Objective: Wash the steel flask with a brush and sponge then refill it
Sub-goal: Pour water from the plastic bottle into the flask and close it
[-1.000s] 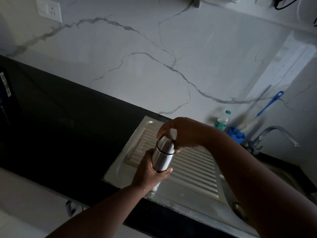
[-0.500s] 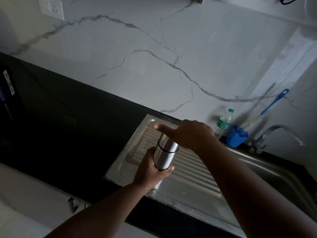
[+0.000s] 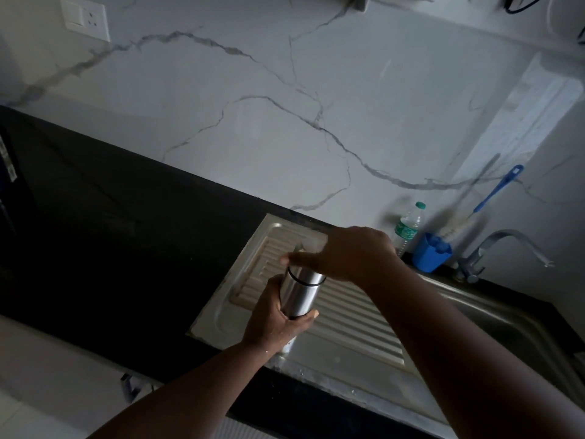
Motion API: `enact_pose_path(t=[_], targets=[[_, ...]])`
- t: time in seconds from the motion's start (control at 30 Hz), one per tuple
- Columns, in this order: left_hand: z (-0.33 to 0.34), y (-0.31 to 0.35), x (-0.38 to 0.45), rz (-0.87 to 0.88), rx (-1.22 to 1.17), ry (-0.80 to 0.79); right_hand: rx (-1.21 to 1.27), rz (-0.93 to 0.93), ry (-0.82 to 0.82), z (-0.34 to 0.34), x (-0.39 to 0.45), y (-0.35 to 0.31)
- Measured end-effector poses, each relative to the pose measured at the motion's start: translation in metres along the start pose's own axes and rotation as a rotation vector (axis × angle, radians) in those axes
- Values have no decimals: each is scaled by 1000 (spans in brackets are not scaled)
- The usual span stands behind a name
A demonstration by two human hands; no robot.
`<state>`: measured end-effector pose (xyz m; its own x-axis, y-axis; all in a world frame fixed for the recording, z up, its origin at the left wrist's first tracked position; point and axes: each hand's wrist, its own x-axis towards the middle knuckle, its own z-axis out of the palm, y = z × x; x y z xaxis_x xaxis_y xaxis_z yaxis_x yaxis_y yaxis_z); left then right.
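A: Item one, the fingers?

B: left hand [image 3: 273, 324] grasps the body of the steel flask [image 3: 299, 294], fingers wrapped round it, thumb tip showing on its near side. The flask is upright, held just above the ribbed drainboard [image 3: 354, 321]. The right hand [image 3: 351, 253] sits over the flask's top; a second ago its fingers were clenched down round the cap, now the index finger is stretched out flat to the left across it. Whether the rest of that hand grasps the cap, I cannot tell; the palm hides it.

A: Meaning for the task?

B: Judged: the cap is being turned, a re-grip between twists. Opening or closing cannot be read from this view. Water drops on the left wrist and the drainboard edge suggest washing is under way or done.

A: Item two, outward from the fingers?

B: Beyond the right hand: a plastic water bottle [image 3: 408, 228] with green cap, just beside a blue holder [image 3: 430, 253]. A bottle brush [image 3: 493, 193] with blue handle stands in the holder, leaning on the marble wall [image 3: 285, 74]. Further right, the tap [image 3: 503, 245] over the sink basin [image 3: 506, 312]. Left of the fingers: bare black desk [image 3: 110, 201]. A wall socket [image 3: 85, 19] far up left.

A: Obstructions?

B: None between flask and tap. No sponge in view.
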<state>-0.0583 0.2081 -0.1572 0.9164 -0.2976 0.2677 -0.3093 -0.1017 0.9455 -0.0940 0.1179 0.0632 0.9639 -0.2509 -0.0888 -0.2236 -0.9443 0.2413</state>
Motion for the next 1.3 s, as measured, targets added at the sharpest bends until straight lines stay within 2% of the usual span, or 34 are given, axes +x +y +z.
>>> enact_pose_path(t=[0.1,0.17,0.3,0.43,0.53,0.6,0.7,0.8,0.93,1.07,1.17,1.3], targets=[[0,0,-1,-4,13,2,230,-167,-149,-5,2,4],[0,0,-1,-13,15,4,334,-268,-154,0,4,2],[0,0,-1,-1,-4,-1,173,-234,61,11,4,-6],[-3,2,0,11,6,-43,-46,-130,179,11,4,-14],[-4,4,0,4,10,-48,21,-193,123,13,3,-9],[-3,4,-1,-7,11,-40,85,-317,68,12,2,2],[-1,1,0,-43,-14,-35,65,-437,92,17,2,13],[-1,-1,1,-51,-23,-32,129,-392,150,26,7,4],[-6,3,2,-64,-30,-89,178,-212,206,30,11,-13],[-6,10,1,-74,-30,-73,249,-49,265,35,7,-28],[0,10,0,-107,-20,-23,358,-28,276,39,5,-26],[19,27,11,-113,46,25,519,-33,264,43,13,13]])
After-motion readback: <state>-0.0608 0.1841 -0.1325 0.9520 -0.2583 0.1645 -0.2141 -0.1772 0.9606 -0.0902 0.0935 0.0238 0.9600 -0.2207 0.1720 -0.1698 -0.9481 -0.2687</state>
